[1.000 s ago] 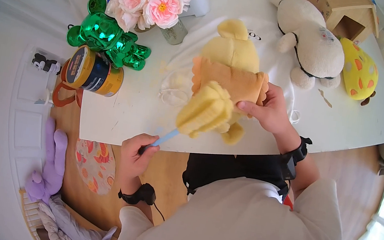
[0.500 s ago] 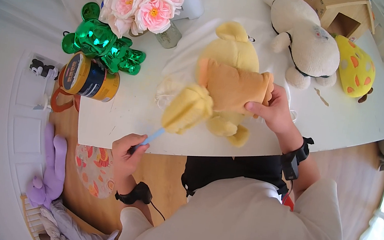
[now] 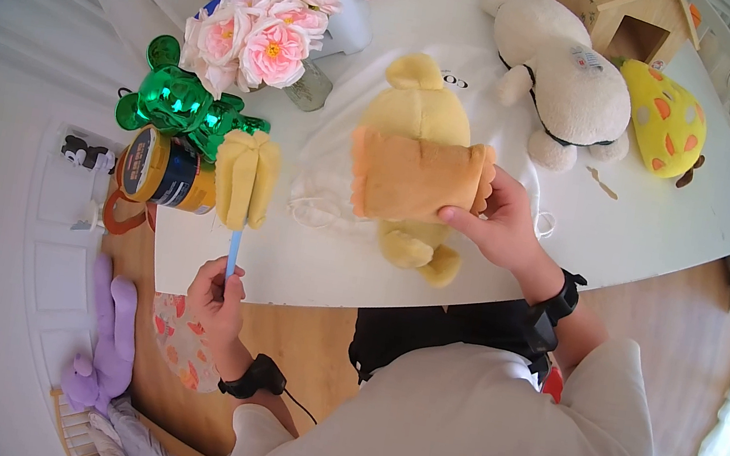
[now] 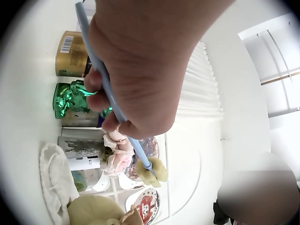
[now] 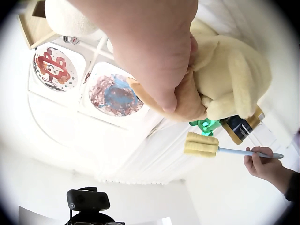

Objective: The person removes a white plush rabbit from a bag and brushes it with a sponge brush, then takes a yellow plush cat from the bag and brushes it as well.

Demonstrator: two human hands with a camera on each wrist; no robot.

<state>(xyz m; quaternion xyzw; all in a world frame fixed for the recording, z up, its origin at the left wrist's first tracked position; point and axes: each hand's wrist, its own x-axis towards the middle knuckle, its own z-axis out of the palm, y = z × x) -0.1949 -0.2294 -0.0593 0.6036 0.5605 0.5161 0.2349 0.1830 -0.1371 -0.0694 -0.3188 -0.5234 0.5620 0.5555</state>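
Note:
A yellow plush toy (image 3: pixel 419 117) with an orange scalloped cape (image 3: pixel 418 179) lies face down on a white cloth on the table. My right hand (image 3: pixel 513 228) pinches the cape's right edge, thumb on top. The blue handle of a sponge brush (image 3: pixel 245 180) is gripped in my left hand (image 3: pixel 221 305). Its ridged yellow sponge head points up, away from the plush and overlapping the gold tin in the head view. In the right wrist view the sponge head (image 5: pixel 201 144) appears apart from the plush (image 5: pixel 229 75).
A gold and black tin (image 3: pixel 166 170), a shiny green bear figure (image 3: pixel 180 99) and pink flowers (image 3: pixel 266 36) in a glass vase stand at the left. To the right are a white plush (image 3: pixel 570 79), a yellow spotted plush (image 3: pixel 663 123) and a wooden house (image 3: pixel 622 21).
My left hand has moved left with the sponge brush, drawing its head off the plush and turning it upright. My right hand has shifted slightly, still holding the cape.

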